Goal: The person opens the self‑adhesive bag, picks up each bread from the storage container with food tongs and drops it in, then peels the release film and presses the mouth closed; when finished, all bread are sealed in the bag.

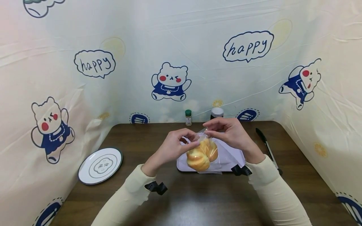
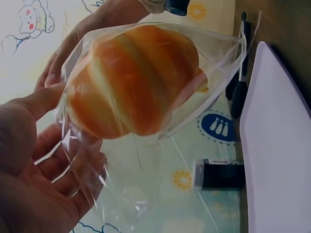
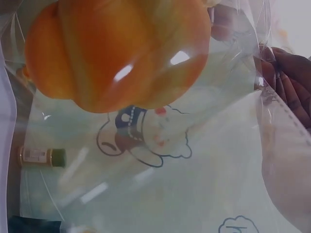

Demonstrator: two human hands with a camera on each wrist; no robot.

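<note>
A clear plastic bag (image 2: 131, 182) with a bread roll (image 1: 199, 157) inside hangs over the lavender tray (image 1: 236, 157). The roll is golden brown with paler stripes, and it shows close up in the left wrist view and the right wrist view. My left hand (image 1: 181, 142) pinches the bag's upper left part between thumb and fingers. On the upper right, my right hand (image 1: 230, 133) pinches the bag near its top, thumb and fingertips close together. Both hands are raised, with the roll below and between them.
A white plate (image 1: 100, 165) with a dark rim lies at left. Behind the tray stand a green-capped spice bottle (image 1: 188, 117) and a dark jar (image 2: 221, 174) with a white lid. Long black-and-silver tongs (image 1: 267, 147) lie at right. A printed cloth (image 1: 203, 78) surrounds the brown table (image 1: 198, 201).
</note>
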